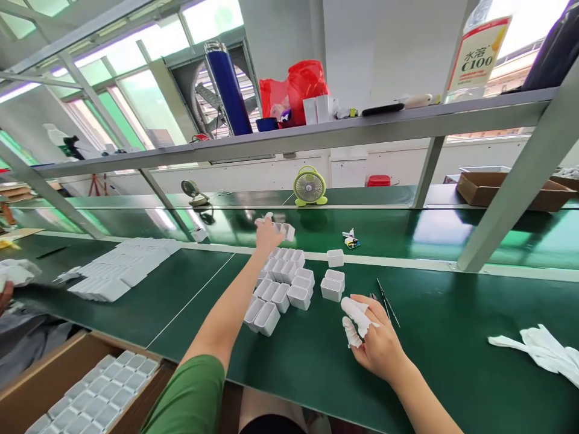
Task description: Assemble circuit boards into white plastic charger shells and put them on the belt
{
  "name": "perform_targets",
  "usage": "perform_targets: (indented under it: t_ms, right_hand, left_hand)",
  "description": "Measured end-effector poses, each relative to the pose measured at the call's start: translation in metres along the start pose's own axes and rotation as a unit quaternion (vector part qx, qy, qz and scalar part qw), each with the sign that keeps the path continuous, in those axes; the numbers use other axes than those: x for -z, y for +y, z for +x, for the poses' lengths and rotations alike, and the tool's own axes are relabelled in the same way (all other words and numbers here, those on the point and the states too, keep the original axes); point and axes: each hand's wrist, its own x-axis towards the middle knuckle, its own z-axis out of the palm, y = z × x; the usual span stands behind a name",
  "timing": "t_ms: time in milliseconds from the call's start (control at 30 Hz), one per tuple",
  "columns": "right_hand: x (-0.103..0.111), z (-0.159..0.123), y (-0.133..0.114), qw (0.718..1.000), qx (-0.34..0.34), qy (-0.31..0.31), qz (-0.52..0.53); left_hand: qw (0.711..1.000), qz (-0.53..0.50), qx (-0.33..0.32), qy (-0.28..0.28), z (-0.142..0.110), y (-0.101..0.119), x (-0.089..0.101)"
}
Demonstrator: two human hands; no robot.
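White boxes (pixel 268 319) | openings up; nearest long axes away | left hand (pixel 268 233) pinching some | right hand (pixel 379 337): grip unclear

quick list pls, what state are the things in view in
left grip: closed on white boxes
right grip: loosely curled, unclear if holding anything
table boxes: upright, open-topped, grouped
carton: open, rows of boxes inside
tweezers: lying by right grip
green fan: upright, spin unclear
flask: upright
red bag: crumpled
bottle: upright, top out of picture
white cloth: crumpled
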Motion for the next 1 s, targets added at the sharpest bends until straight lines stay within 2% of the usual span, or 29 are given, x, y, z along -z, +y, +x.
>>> perform_targets:
  t_ms: [100, 233, 433, 600, 700, 833, 900, 967, 1000]
  right_hand:
    - [0.001, 0.0, 0.003, 0.999, 0.004, -0.004, -0.033]
    - [0.001, 0.002, 0.002, 0.999, -0.008, 0.008, -0.035]
    - [0.0, 0.003, -0.006, 1.0, 0.009, -0.005, -0.001]
    - [0.001, 0.002, -0.006, 1.0, 0.016, -0.025, 0.0]
    - [0.002, 0.001, -0.006, 0.999, 0.007, -0.032, -0.004]
    - [0.003, 0.001, -0.009, 0.999, -0.014, -0.04, -0.006]
    - [0.003, 0.001, -0.01, 0.999, -0.027, -0.044, 0.002]
    - [0.002, 0.001, -0.011, 0.998, -0.038, -0.049, 0.007]
    - [0.002, 0.001, -0.011, 0.998, -0.042, -0.053, 0.008]
  left_hand:
    - [0.998, -0.004, -0.031, -0.058, -0.001, 0.033, -0.027]
    - [0.99, 0.021, -0.029, -0.134, -0.005, 0.04, -0.036]
    - [0.977, 0.069, -0.011, -0.201, -0.012, 0.036, -0.024]
    - [0.98, 0.069, -0.062, -0.175, -0.037, 0.041, 0.001]
    - [0.982, 0.053, -0.11, -0.146, -0.077, 0.028, 0.032]
    - [0.987, 0.036, -0.123, -0.098, -0.163, -0.019, 0.07]
    - [0.993, 0.034, -0.094, -0.068, -0.209, -0.047, 0.074]
    - [0.999, -0.028, -0.024, 0.001, -0.247, -0.072, 0.065]
    - [0.998, -0.06, 0.008, 0.017, -0.261, -0.082, 0.058]
